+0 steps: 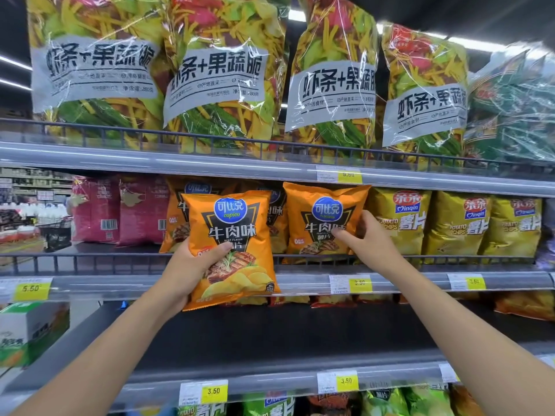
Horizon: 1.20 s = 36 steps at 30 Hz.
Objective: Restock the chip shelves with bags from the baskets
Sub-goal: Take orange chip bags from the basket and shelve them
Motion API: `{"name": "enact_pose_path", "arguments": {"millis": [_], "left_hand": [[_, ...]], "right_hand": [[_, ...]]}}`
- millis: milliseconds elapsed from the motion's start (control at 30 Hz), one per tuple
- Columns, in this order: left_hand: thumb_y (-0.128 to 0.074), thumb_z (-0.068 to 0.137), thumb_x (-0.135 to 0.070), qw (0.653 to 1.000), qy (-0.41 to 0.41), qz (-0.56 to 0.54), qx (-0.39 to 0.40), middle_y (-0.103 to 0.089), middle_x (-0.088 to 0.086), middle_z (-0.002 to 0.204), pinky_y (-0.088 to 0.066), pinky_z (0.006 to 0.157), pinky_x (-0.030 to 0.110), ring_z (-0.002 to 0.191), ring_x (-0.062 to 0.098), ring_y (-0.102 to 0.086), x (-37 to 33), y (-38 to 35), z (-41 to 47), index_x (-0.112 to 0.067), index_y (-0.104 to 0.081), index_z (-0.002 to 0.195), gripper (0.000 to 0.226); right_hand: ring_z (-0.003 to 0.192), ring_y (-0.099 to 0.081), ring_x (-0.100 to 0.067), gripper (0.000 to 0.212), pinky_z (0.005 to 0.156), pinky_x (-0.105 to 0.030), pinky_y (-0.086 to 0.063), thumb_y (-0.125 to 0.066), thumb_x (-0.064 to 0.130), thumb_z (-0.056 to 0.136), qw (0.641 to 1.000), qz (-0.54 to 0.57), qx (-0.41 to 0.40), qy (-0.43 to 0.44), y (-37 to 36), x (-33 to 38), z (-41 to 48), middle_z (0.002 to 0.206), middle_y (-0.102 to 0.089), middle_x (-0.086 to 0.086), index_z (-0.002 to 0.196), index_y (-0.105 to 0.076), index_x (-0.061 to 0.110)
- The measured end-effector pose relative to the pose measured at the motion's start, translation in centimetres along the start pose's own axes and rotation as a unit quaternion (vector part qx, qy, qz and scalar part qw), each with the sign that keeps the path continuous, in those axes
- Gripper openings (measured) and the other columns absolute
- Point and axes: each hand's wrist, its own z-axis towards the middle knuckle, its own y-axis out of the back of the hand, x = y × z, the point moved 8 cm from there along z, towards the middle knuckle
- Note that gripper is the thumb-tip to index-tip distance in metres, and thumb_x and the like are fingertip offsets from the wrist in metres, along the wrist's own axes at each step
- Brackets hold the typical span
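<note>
Shop shelf (120, 285): left fingers (220, 250) grip orange beef-flavour bag (231, 223); right fingers (342, 235) pinch shelved twin (318, 202).

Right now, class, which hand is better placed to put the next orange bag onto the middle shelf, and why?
Left. The left hand grips a loose orange bag just before the middle shelf; the right hand is busy holding a shelved orange bag.

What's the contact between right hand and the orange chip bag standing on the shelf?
Touching. The head view shows the right hand pinching the shelved orange bag: thumb on its front, fingers round its right edge. Left hand holds another bag.
</note>
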Motion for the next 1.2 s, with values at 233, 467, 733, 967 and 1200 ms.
{"name": "enact_pose_path", "arguments": {"millis": [233, 467, 733, 967, 1200], "left_hand": [[-0.086, 0.074, -0.042, 1.000, 0.008, 0.008, 0.007, -0.080, 0.002, 0.109, -0.062, 0.089, 0.055, 0.094, 0.027, -0.079, 0.1, 0.0, 0.2, -0.027, -0.062, 0.129, 0.062], [-0.084, 0.079, -0.040, 1.000, 0.010, 0.017, 0.009, -0.081, 0.001, 0.105, -0.063, 0.085, 0.050, 0.091, 0.026, -0.079, 0.0, 0.1, 0.4, -0.027, -0.063, 0.126, 0.053], [-0.084, 0.079, -0.040, 1.000, 0.016, 0.016, 0.013, -0.080, 0.001, 0.107, -0.063, 0.085, 0.050, 0.092, 0.026, -0.079, 0.1, 0.0, 0.4, -0.027, -0.062, 0.128, 0.055], [-0.083, 0.082, -0.036, 1.000, 0.017, 0.012, 0.012, -0.080, 0.000, 0.106, -0.063, 0.085, 0.050, 0.093, 0.025, -0.079, 0.1, 0.0, 0.2, -0.027, -0.062, 0.127, 0.050], [-0.084, 0.082, -0.036, 1.000, 0.022, 0.002, 0.014, -0.080, -0.001, 0.105, -0.064, 0.080, 0.046, 0.091, 0.023, -0.079, -0.2, -0.2, -0.4, -0.027, -0.061, 0.127, 0.051]], "right_hand": [[0.105, -0.066, -0.010, 0.042, 0.085, -0.032, -0.058, -0.074, 0.043, 0.090, 1.000, -0.011, 0.004, -0.027, -1.1, -1.1, 0.9, 0.114, -0.069, 0.010, 0.124, -0.059, 0.024], [0.109, -0.064, -0.016, 0.066, 0.089, -0.043, -0.059, -0.071, 0.044, 0.093, 0.996, 0.013, -0.078, -0.046, 0.2, -0.9, 1.6, 0.123, -0.060, 0.005, 0.145, -0.038, 0.020], [0.098, -0.064, -0.019, 0.064, 0.087, -0.050, -0.059, -0.065, 0.049, 0.096, 0.991, -0.088, -0.068, -0.076, 1.3, -1.2, 2.2, 0.104, -0.058, 0.010, 0.147, -0.041, 0.018], [0.111, -0.066, -0.025, 0.052, 0.090, -0.050, -0.058, -0.064, 0.049, 0.097, 0.984, -0.145, -0.085, -0.054, 1.6, -0.4, 1.9, 0.128, -0.068, 0.000, 0.138, -0.053, 0.020], [0.121, -0.055, -0.015, 0.070, 0.102, -0.039, -0.051, -0.076, 0.034, 0.091, 0.985, -0.037, -0.167, -0.038, 2.2, -0.2, -1.0, 0.139, -0.052, -0.002, 0.149, -0.041, 0.017]]}}
